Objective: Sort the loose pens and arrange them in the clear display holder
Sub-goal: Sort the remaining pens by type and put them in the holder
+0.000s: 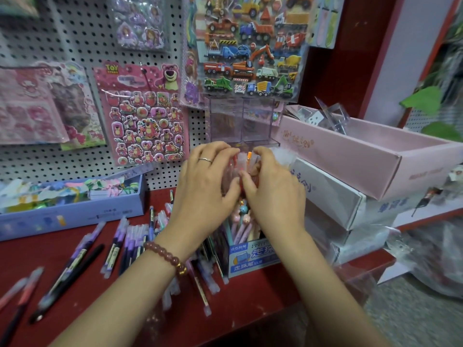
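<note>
Now | left hand (205, 186), right hand (273, 196): grips clamped on pen bundle (246, 160) | sticker sheet (145, 116) reads "TOY"

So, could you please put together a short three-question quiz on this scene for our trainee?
1. True or false: the left grip and the right grip both hold the pen bundle.
2. The loose pens lie on: A) a red shelf; B) a pink box; C) the floor.
3. Fill in: the bracelet is on the ___ wrist.
Key: 1 true; 2 A; 3 left.
</note>
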Demonstrator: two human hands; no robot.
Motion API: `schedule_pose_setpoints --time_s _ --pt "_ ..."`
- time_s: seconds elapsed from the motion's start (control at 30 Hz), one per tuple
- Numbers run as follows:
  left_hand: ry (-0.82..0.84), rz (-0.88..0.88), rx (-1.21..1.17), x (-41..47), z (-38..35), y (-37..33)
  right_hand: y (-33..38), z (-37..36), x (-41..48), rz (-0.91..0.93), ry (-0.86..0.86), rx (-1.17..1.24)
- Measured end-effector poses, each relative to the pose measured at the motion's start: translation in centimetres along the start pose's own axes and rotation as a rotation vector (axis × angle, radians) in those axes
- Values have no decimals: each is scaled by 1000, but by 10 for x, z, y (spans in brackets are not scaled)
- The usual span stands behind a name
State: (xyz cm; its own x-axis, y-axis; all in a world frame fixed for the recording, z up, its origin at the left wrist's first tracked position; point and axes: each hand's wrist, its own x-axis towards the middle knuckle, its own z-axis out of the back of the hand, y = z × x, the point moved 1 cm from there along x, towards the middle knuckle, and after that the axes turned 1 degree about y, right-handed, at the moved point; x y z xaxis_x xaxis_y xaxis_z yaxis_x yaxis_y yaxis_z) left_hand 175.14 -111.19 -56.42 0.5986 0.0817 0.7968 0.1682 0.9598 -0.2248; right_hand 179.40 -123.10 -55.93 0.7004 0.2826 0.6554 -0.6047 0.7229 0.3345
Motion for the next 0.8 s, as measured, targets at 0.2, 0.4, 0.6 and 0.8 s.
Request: schedule_pose_setpoints --time_s 0.2,0.4,0.6,0.8 --pt "53 -111 -20 25 -1 0 -5 2 2 46 30 162" --pt "0 -100 -12 21 -2 4 -4 0 1 -6 57 173" --pt "-28 -66 41 22 0 3 1 2 0 -86 42 146" --pt "-12 -94 32 11 0 8 -3 -2 2 -73 81 17"
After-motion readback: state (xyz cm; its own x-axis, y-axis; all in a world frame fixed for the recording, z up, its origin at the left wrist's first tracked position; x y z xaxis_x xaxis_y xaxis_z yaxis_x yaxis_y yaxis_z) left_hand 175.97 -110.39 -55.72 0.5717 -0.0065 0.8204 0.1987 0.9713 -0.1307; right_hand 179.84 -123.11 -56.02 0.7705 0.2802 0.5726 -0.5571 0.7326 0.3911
